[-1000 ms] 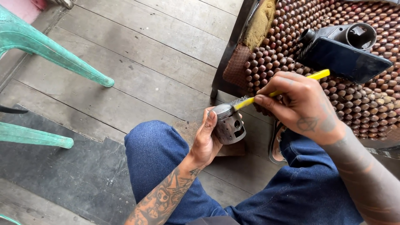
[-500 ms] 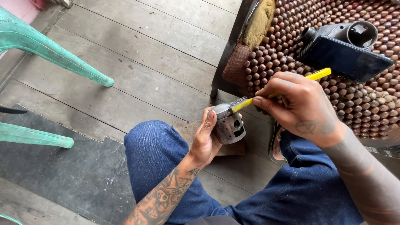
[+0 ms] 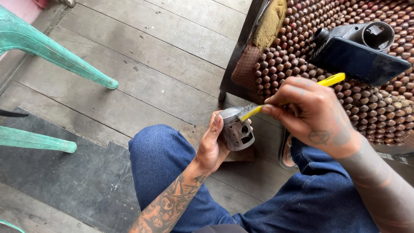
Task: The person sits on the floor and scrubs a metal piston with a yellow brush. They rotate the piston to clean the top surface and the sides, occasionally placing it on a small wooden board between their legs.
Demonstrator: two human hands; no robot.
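My left hand (image 3: pixel 212 144) grips a grey metal piston (image 3: pixel 236 131) just above my left knee, its crown turned up and to the right. My right hand (image 3: pixel 304 114) pinches a yellow-handled brush (image 3: pixel 284 103), and the bristle end rests on the piston's top edge. Both forearms carry tattoos, and I wear blue jeans (image 3: pixel 157 168). The far side of the piston is hidden by my fingers.
A seat covered in brown wooden beads (image 3: pixel 345 26) stands to the right, bearing a dark phone (image 3: pixel 360 62) and a black metal part (image 3: pixel 371 34). Green plastic chair legs (image 3: pixel 56 58) stand at the left on grey wooden floorboards. A sandal (image 3: pixel 284 151) lies between my legs.
The brush has shifted only slightly against the piston's top; both hands stay where they were.
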